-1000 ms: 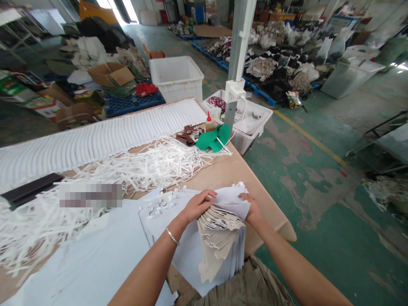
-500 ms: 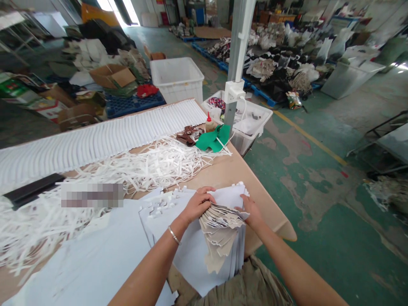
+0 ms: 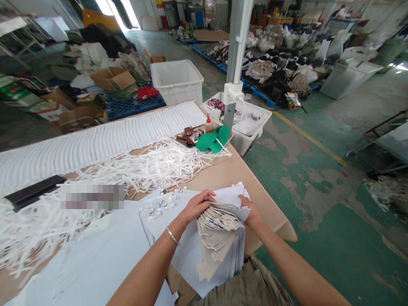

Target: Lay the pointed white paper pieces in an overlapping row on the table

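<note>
Clamping fanned beige pieces (image 3: 216,246) w/ L hand (image 3: 196,207), low & just right of centre frame, over white sheets (image 3: 188,259) near tabletop (image 3: 258,187) edge, prob. to stop them sliding. Gripping pale top flap (image 3: 236,211) by right end w/ R hand (image 3: 253,213), likely to keep it spread. Angled in from bottom of frame, approx. level, w/ fingers curled & some tips hidden.

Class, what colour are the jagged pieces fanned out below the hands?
The jagged pieces are beige, seen best in the head view.
</note>
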`<state>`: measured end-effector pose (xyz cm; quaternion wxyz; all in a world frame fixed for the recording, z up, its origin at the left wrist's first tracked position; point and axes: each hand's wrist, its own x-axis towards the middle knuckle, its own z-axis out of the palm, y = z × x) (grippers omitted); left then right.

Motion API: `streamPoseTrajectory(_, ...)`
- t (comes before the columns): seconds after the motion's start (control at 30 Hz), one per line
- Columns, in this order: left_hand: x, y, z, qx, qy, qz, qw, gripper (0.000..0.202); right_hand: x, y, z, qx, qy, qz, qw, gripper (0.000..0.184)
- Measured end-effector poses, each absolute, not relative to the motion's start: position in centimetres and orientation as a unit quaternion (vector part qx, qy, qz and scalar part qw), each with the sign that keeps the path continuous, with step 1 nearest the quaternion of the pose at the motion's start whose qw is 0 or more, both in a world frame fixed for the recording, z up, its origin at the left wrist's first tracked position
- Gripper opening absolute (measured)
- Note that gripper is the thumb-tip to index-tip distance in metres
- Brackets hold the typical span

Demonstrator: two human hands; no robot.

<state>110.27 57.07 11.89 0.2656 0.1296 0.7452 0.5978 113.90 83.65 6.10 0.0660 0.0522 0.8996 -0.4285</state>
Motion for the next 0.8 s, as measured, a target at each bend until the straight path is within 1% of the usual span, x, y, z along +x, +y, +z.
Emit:
streamPoseTrajectory(0.13,110.2,57.1,12.2,0.143,0.786,0.553,0.237,0.052,114.4,83.6,6.2,0.042,0.888,-0.451,0.073,0.019)
streamPoseTrajectory(0.17,110.2,57.0,12.2,0.142,0.797,0.542,0.227,0.058,114.8,83.5,6.6,0.033,0.882,-0.463,0.075,0.018)
streamPoseTrajectory(0.23,110.0,56.9,12.2,0.144,0.806,0.529,0.221,0.066,115.6,83.5,7.8,0.021,0.845,-0.529,0.083,0.024)
streamPoseTrajectory(0.27,109.8,56.9,12.1,0.151,0.806,0.526,0.224,0.065,115.8,83.5,8.4,0.024,0.812,-0.577,0.087,0.029)
streamPoseTrajectory(0.3,109.7,56.9,12.1,0.163,0.807,0.520,0.230,0.060,115.9,83.6,8.9,0.039,0.774,-0.626,0.089,0.034)
streamPoseTrajectory(0.37,109.4,56.9,12.2,0.196,0.811,0.499,0.234,0.043,115.6,83.6,9.2,0.095,0.718,-0.685,0.085,0.042)
streamPoseTrajectory(0.4,109.4,56.9,12.3,0.214,0.815,0.488,0.229,0.035,115.2,83.6,9.0,0.124,0.723,-0.675,0.080,0.044)
streamPoseTrajectory(0.47,109.4,57.0,12.6,0.241,0.822,0.473,0.206,0.030,114.2,83.5,8.1,0.142,0.789,-0.593,0.074,0.043)
streamPoseTrajectory(0.53,109.5,57.0,12.8,0.247,0.827,0.472,0.181,0.030,113.2,83.4,6.9,0.104,0.867,-0.482,0.075,0.040)
streamPoseTrajectory(0.6,109.7,56.9,12.9,0.243,0.828,0.474,0.173,0.030,112.8,83.1,6.0,0.062,0.901,-0.423,0.073,0.036)
streamPoseTrajectory(0.7,109.7,56.7,12.8,0.234,0.823,0.480,0.194,0.027,113.2,82.5,6.1,0.034,0.894,-0.440,0.069,0.025)
streamPoseTrajectory(0.73,109.6,56.7,12.7,0.233,0.820,0.483,0.201,0.026,113.5,82.3,6.4,0.024,0.888,-0.453,0.069,0.024)
streamPoseTrajectory(0.8,109.5,56.5,12.5,0.241,0.810,0.493,0.208,0.026,114.2,82.0,7.1,0.010,0.859,-0.506,0.082,0.031)
